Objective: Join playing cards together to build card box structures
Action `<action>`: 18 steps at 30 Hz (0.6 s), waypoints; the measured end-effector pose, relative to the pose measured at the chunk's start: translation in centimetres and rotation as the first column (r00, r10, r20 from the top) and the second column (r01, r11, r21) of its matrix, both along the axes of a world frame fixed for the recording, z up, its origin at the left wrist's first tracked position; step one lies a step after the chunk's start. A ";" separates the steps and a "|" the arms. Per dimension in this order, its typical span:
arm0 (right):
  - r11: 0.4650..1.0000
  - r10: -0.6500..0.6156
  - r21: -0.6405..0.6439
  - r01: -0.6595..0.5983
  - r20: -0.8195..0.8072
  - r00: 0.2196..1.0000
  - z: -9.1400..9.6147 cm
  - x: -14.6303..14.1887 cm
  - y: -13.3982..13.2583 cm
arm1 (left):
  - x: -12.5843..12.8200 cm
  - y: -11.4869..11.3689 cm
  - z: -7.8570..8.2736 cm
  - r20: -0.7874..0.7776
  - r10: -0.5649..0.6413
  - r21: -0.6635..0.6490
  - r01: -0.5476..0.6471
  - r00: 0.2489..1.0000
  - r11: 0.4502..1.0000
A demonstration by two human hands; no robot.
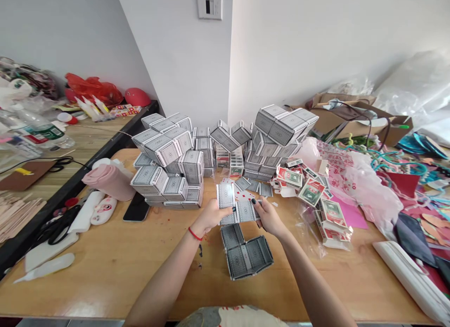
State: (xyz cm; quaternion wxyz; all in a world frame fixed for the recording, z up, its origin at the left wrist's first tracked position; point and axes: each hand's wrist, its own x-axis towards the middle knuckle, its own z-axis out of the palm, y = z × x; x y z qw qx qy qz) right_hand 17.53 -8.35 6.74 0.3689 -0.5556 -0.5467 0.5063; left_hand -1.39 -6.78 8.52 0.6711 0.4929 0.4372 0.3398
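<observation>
Over the middle of the wooden table, my left hand and my right hand both grip a strip of joined grey patterned card boxes. The left fingers curl around its left end, where one box stands upright. The right fingers, with dark nails, pinch its right end. Below my hands a flat block of the same grey boxes lies on the table. Behind them rise tall stacks of grey boxes, with a second stack at the right. A red thread circles my left wrist.
Flat red and green card packs are scattered at the right beside pink plastic wrap. A pink roll, a black phone and scissors lie at the left. Cardboard boxes stand behind at the right.
</observation>
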 end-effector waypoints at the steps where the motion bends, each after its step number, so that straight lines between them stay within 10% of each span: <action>1: 1.000 -0.004 0.003 0.004 0.007 1.000 0.0 0.0 0.0 | 0.0 0.0 0.0 -0.002 -0.002 0.002 0.002 1.000 1.000; 18: 0.995 0.076 -0.066 -0.081 -0.070 0.995 -0.1 0.3 0.3 | 0.5 -0.2 0.1 -0.024 0.001 0.060 0.001 1.000 0.998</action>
